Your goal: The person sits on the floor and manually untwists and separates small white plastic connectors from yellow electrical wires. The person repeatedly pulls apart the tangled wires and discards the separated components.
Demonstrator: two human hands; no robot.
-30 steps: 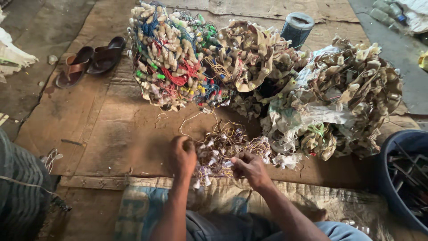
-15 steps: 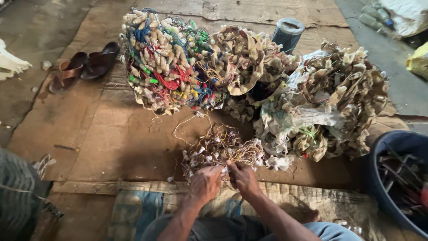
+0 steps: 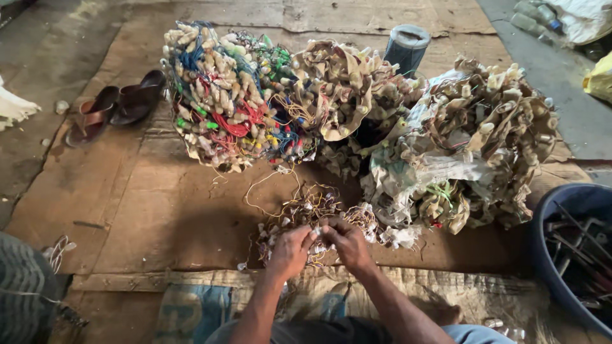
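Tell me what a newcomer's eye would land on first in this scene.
First, the big heaps of small tied bundles across the middle of the floor: a colourful pile at left, a tan, paper-wrapped pile at right. Below them the left hand and right hand meet over a small tangle of stringed pieces. A pair of brown sandals lies far left, a blue tub at the right edge.

I see everything through one camera on my head, tilted steeply down and forward; it sits close above my left hand (image 3: 290,250) and right hand (image 3: 347,242) at the bottom centre; farther off it takes in the cardboard floor (image 3: 146,197); no second view overlaps it.
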